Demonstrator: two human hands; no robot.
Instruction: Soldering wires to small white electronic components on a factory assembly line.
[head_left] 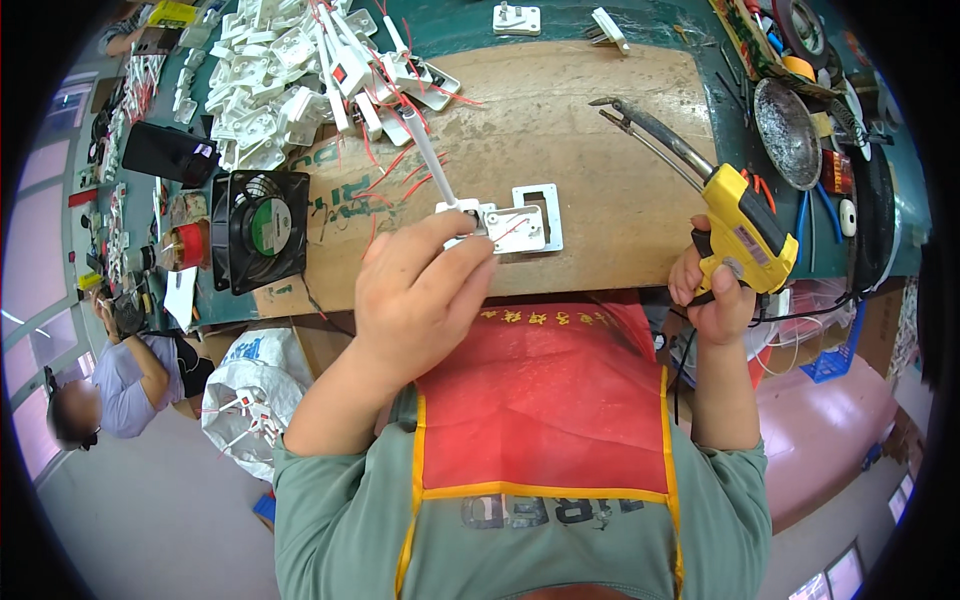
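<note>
The left hand has its fingers bent down and nearly together over a small white plastic case, fingertips against its left end, though the hand hides whether they pinch it or only press it down. The case lies on the brown board just in front of the person, beside a flat white frame, and a thin red wire runs inside it. A white tube slants up from the fingertips toward loose red wires and a heap of white parts. The right hand is curled around the handle of a yellow soldering gun, whose metal nose points away over the board, well apart from the case. If that nose is hot, the likeliest harm is a burn: the left fingers sit so close to the wire that a slight slip could touch skin or melt the thin plastic. The tube leans among tangled wires, so a snag could tug the case askew or pull a wire loose. The gun's black cable, trailing off to the right, might also drag on the aim if it catches.
</note>
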